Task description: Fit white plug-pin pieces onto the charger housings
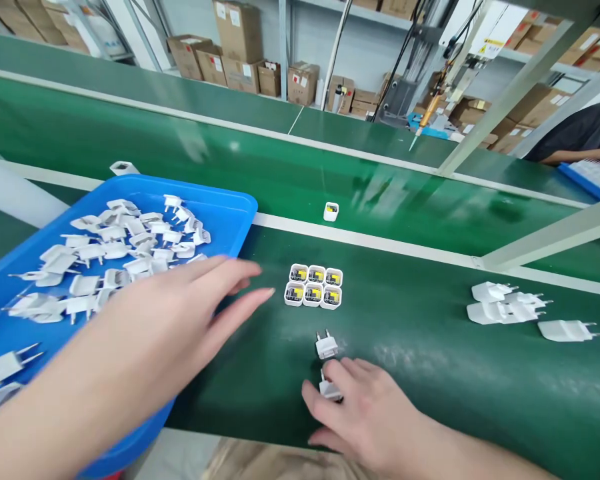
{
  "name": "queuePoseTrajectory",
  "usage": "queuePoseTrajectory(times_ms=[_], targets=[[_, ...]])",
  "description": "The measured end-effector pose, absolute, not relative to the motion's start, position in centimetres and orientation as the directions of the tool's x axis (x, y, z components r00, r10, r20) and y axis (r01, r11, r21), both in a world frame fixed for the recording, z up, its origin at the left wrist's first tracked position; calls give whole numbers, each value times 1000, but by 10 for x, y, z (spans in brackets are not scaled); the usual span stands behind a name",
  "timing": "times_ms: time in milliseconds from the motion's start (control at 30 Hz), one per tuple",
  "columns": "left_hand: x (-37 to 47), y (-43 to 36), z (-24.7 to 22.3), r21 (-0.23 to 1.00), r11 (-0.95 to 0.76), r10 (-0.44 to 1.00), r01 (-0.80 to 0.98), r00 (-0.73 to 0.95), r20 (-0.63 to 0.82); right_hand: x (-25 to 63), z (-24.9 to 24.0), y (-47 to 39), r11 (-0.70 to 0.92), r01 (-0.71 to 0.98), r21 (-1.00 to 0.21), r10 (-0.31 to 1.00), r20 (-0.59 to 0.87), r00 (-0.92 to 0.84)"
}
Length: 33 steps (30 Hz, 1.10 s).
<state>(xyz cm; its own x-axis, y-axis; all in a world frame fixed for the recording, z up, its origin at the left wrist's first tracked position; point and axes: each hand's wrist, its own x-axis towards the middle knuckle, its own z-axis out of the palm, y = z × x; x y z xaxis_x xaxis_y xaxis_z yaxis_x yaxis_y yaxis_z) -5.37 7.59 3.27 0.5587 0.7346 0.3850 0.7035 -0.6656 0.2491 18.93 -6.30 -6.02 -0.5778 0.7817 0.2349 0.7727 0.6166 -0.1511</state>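
Observation:
My left hand (225, 287) hovers between the blue tray (245, 200) and a block of small white charger housings (313, 295), thumb and fingers apart with nothing between them. The housings stand open side up in two touching rows, yellow and dark parts showing inside. Closer to me, my right hand (365, 407) curls its fingers round a white two-pin plug piece (330, 390) on the green bench, partly covering it. Just beyond those fingers lies another plug piece (327, 345), pins pointing away. Many loose plug pieces (140, 240) are heaped in the tray.
Several white plug-shaped chargers (510, 310) lie at the right. One housing (331, 212) sits apart near the bench's back strip, and a white piece (124, 168) is behind the tray. A slanted frame post (555, 233) rises at right. Across the back, a person's arm (575, 153) reaches toward a blue-edged tray.

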Motion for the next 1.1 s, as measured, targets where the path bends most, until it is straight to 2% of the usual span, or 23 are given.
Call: queuePoseTrajectory(times_ms=[33, 100, 200, 267, 400, 500, 600, 733, 800, 867, 967, 1100], targets=[[-33, 95, 32, 226, -666, 746, 711, 627, 225, 186, -66, -60, 652, 753, -90, 749, 230, -621], [14, 135, 26, 219, -683, 721, 696, 690, 57, 192, -76, -54, 666, 746, -8, 730, 215, -649], [82, 188, 7, 220, -697, 700, 683, 714, -1, 225, -81, -46, 606, 795, -38, 784, 196, -588], [118, 216, -7, 217, -675, 713, 705, 699, -53, 254, -80, -40, 597, 781, -185, 800, 214, -561], [169, 248, -20, 166, -648, 732, 743, 668, -136, 310, -80, -27, 534, 592, -603, 843, 333, -422], [190, 239, -9, 130, -689, 701, 713, 701, -129, 338, -85, -18, 440, 465, -768, 898, 386, -212], [192, 190, 4, 148, -780, 606, 608, 793, -68, 352, -90, -12, 324, 258, -910, 939, 344, 32], [169, 91, -12, 225, -856, 470, 466, 882, -38, 354, -87, -11, 261, -72, -963, 929, 230, 288], [154, 54, -32, 250, -884, 406, 395, 914, -4, 350, -83, -13, 247, -172, -954, 929, 182, 322], [146, 34, -52, 254, -891, 393, 377, 920, 12, 343, -78, -16, 260, -199, -945, 926, 185, 330], [145, 30, -72, 317, -848, 462, 425, 886, 46, 333, -75, -21, 284, -180, -942, 915, 210, 344], [148, 33, -84, 519, -716, 598, 467, 794, 110, 324, -79, -28, 178, -211, -961, 965, 128, 230]])
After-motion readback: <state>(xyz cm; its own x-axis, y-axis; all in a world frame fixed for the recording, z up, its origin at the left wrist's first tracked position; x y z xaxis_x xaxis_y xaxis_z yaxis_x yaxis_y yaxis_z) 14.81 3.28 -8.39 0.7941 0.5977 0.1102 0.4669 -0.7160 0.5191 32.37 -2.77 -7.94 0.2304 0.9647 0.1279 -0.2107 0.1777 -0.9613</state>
